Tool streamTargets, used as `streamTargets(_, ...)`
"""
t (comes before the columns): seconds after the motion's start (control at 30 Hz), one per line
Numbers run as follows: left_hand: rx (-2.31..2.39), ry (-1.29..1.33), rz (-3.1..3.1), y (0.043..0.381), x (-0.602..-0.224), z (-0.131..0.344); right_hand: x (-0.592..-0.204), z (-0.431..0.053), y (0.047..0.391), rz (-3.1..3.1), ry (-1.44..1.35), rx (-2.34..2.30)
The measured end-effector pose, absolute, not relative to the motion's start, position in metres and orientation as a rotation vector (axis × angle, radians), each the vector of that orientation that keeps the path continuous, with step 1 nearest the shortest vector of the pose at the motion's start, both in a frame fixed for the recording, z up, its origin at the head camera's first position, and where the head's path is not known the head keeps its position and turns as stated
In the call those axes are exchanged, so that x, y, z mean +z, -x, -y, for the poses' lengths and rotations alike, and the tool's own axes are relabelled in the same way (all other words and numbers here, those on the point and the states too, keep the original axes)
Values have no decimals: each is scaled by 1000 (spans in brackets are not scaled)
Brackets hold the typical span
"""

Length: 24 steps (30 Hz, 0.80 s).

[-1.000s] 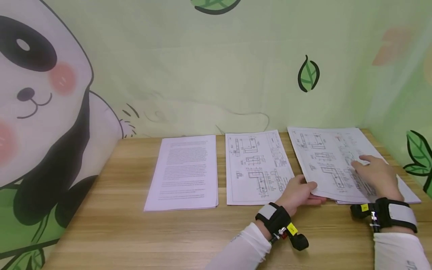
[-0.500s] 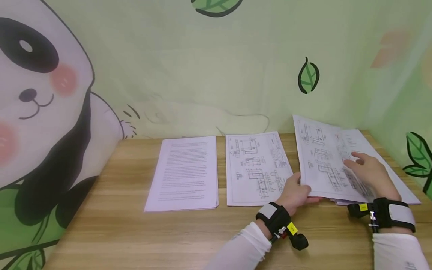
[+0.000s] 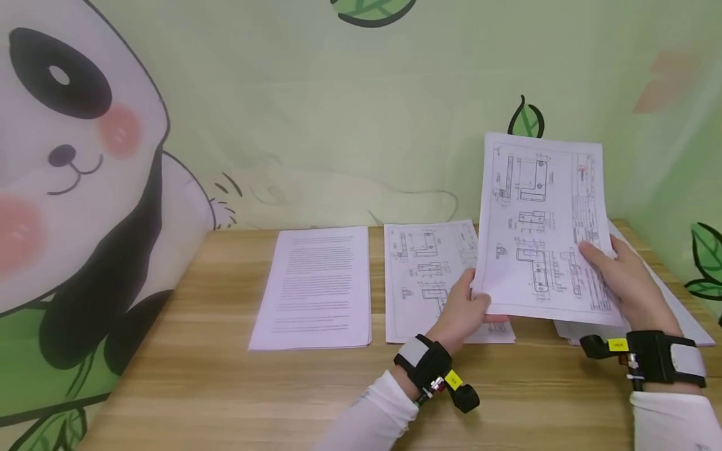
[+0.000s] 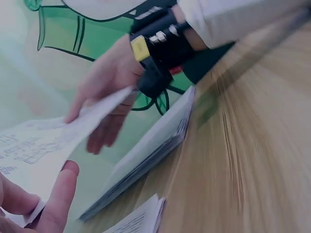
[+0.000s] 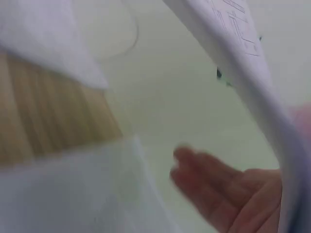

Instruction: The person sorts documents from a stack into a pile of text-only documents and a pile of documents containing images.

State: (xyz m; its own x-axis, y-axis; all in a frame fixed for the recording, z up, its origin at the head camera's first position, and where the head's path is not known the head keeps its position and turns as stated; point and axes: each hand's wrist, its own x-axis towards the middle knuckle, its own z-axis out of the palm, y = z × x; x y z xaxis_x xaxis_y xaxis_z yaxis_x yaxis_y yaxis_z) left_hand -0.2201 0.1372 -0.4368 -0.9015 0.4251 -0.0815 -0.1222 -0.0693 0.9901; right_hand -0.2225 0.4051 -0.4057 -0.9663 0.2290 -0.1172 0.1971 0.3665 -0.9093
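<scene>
A white technical drawing (image 3: pixel 536 219) is raised and tilted toward me above the right of the table; whether it is one sheet or several I cannot tell. My left hand (image 3: pixel 462 313) pinches its lower left corner, thumb in front. My right hand (image 3: pixel 634 282) holds the right edge, its thumb on the printed face and its fingers behind. In the left wrist view the right hand's fingers (image 4: pixel 104 133) extend under the paper. Beneath it, partly hidden, lies the right paper stack (image 3: pixel 674 294). The middle drawing stack (image 3: pixel 408 313) is partly covered by the left hand and raised paper.
A stack of text pages (image 3: pixel 313 288) lies on the left of the wooden table (image 3: pixel 225 401). Behind the table hangs a green backdrop (image 3: pixel 316 113) with a panda and leaves. Each wrist wears a black strap with a small camera.
The drawing has risen off the right stack and now stands tilted upright. My left hand has moved left with its corner; my right hand has gone from lying over the paper to gripping its right edge.
</scene>
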Motion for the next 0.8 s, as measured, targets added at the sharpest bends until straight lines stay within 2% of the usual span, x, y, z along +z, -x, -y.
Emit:
streamTargets(0.13, 2015, -386, -1952, 220, -431, -122, -395, -388, 221, 2459, 324, 1846)
streamTargets(0.37, 1941, -415, -2097, 228, -428, -86, -385, -343, 220, 2484, 203, 1715)
streamTargets(0.6, 1964, -267, -2140, 242, -417, -47, -389, -305, 221, 2496, 56, 1689)
streamTargets(0.8, 1846, -207, -2204, 254, -419, -16, -402, -286, 225, 2552, 38, 1694)
